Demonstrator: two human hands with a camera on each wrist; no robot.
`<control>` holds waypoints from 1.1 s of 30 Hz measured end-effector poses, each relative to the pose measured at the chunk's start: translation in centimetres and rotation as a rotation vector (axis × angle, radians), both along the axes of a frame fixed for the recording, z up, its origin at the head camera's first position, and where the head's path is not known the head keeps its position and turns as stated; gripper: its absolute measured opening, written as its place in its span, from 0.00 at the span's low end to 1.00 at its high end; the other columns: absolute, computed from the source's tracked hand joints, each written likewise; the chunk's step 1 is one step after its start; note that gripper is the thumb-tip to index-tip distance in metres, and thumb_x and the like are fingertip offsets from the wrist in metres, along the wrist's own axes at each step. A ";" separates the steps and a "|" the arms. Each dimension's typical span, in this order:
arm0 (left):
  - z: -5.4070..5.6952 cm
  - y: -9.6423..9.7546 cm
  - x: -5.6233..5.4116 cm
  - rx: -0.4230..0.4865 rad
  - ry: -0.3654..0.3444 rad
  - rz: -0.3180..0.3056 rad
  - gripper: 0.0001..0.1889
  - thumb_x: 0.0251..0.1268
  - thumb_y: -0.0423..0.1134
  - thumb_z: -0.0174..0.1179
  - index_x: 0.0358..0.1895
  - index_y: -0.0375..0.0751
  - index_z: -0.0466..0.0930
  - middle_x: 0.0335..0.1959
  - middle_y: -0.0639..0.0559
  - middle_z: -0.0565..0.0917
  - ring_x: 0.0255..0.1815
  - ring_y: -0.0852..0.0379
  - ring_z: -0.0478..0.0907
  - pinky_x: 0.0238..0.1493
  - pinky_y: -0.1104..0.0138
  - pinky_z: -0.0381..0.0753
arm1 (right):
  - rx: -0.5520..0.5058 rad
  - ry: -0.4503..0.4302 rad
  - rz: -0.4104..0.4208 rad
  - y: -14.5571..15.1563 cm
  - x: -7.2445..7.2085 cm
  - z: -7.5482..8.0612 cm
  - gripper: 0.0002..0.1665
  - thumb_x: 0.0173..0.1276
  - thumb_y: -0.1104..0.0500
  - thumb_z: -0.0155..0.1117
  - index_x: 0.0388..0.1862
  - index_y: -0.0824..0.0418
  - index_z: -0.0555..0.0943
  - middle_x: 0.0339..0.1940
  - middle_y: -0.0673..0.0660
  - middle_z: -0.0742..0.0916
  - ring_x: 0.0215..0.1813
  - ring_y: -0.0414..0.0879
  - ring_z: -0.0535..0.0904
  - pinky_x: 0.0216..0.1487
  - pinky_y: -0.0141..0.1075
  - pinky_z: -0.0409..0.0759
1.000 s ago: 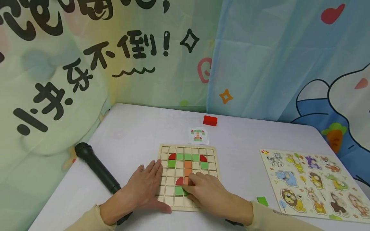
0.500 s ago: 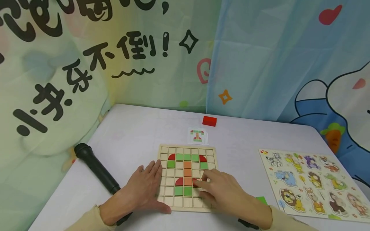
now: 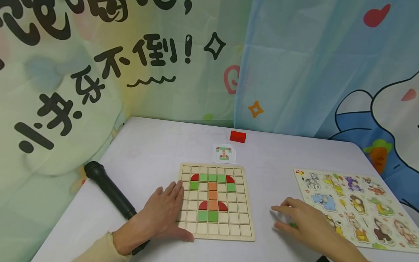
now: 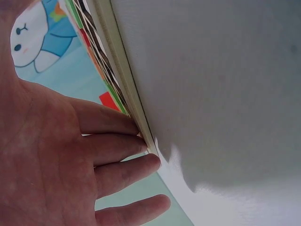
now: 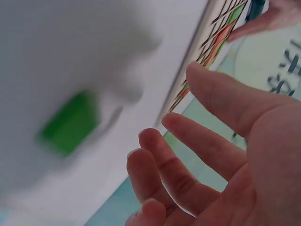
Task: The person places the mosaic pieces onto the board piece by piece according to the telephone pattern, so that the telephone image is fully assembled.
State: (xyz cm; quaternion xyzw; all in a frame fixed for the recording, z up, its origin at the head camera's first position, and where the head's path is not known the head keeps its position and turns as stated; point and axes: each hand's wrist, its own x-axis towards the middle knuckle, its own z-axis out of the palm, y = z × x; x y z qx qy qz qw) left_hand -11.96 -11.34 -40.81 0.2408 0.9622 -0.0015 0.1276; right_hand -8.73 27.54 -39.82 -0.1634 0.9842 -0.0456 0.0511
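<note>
A wooden grid board (image 3: 233,228) lies on the table, with red quarter-round, green square and orange square pieces set in its cells. My left hand (image 3: 163,214) rests with straight fingers touching the board's left edge. Off to the right of the board, my right hand (image 3: 306,223) hovers with loosely bent, parted fingers and nothing held. Below it lies a loose green block (image 5: 70,123), mostly covered by the hand in the head view. A small pattern card (image 3: 224,154) lies behind the board, printed with a similar coloured figure.
A red block (image 3: 238,137) sits near the table's back edge. To the left, a black microphone (image 3: 111,189) lies slanted, partly under my left forearm. An animal puzzle board (image 3: 343,211) occupies the right side, partly beneath my right hand. Printed curtains hang behind.
My right hand has left the board and moved right, over the loose green block. A red quarter-round piece now shows fully, right of the lowest orange square. My left hand has stayed put.
</note>
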 end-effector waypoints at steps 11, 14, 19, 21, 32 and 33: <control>0.0 -0.1 0.0 -0.010 -0.005 0.007 0.73 0.35 0.88 0.60 0.79 0.33 0.60 0.82 0.40 0.60 0.82 0.43 0.61 0.72 0.45 0.70 | 0.017 -0.267 -0.218 4.7 0.4 -1.7 0.32 0.52 0.36 0.79 0.54 0.47 0.89 0.45 0.46 0.85 0.42 0.41 0.76 0.45 0.43 0.82; 0.0 -0.1 0.0 -0.004 -0.009 0.007 0.73 0.36 0.88 0.60 0.79 0.33 0.60 0.82 0.40 0.60 0.82 0.43 0.61 0.72 0.45 0.70 | 0.015 -0.243 -0.193 4.9 0.7 -2.1 0.25 0.55 0.39 0.78 0.51 0.46 0.90 0.44 0.43 0.84 0.40 0.38 0.75 0.44 0.39 0.81; -0.1 0.0 0.0 0.005 -0.006 0.004 0.73 0.36 0.88 0.61 0.79 0.34 0.60 0.82 0.40 0.60 0.82 0.43 0.61 0.72 0.45 0.70 | 0.047 -0.149 -0.130 4.7 1.3 -2.3 0.18 0.59 0.42 0.76 0.48 0.43 0.91 0.40 0.38 0.83 0.37 0.32 0.73 0.39 0.33 0.78; -0.1 0.0 0.0 0.005 -0.005 0.004 0.73 0.36 0.88 0.61 0.79 0.34 0.60 0.82 0.40 0.60 0.82 0.43 0.61 0.72 0.45 0.70 | 0.069 -0.126 -0.122 4.5 1.4 -2.3 0.17 0.60 0.42 0.76 0.48 0.42 0.91 0.39 0.37 0.83 0.36 0.31 0.72 0.38 0.33 0.78; -0.2 0.0 -0.1 0.000 -0.006 0.006 0.73 0.35 0.89 0.60 0.79 0.33 0.60 0.83 0.40 0.60 0.82 0.43 0.61 0.72 0.45 0.70 | 0.047 0.044 0.051 1.6 1.7 -1.5 0.15 0.58 0.44 0.78 0.45 0.40 0.91 0.38 0.35 0.81 0.33 0.26 0.68 0.33 0.27 0.73; -0.2 -0.1 -0.1 0.001 -0.006 0.007 0.74 0.35 0.89 0.60 0.79 0.33 0.60 0.83 0.40 0.60 0.82 0.43 0.61 0.72 0.44 0.70 | 0.032 0.063 0.074 1.1 1.6 -1.4 0.14 0.58 0.45 0.78 0.45 0.41 0.91 0.38 0.35 0.81 0.33 0.26 0.68 0.32 0.27 0.73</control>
